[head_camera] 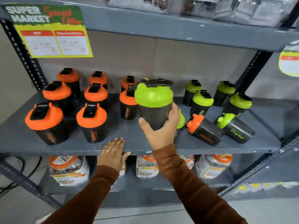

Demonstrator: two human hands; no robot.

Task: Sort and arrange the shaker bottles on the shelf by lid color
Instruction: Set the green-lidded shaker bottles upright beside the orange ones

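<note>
My right hand (161, 126) grips a black shaker bottle with a green lid (153, 96), held upright above the middle of the grey shelf (126, 135). My left hand (113, 154) rests flat on the shelf's front edge, holding nothing. Several orange-lidded bottles (91, 117) stand upright on the left half. Several green-lidded bottles (202, 98) stand at the back right. An orange-lidded bottle (203, 129) and a green-lidded bottle (234, 126) lie on their sides at the front right. Another green lid (181, 120) peeks out behind my right hand.
A yellow and green price sign (53, 33) hangs at the upper left. The shelf above (178, 28) carries clear packets. Jars with orange lids (68, 168) fill the shelf below. Slotted metal posts (24, 55) frame both sides.
</note>
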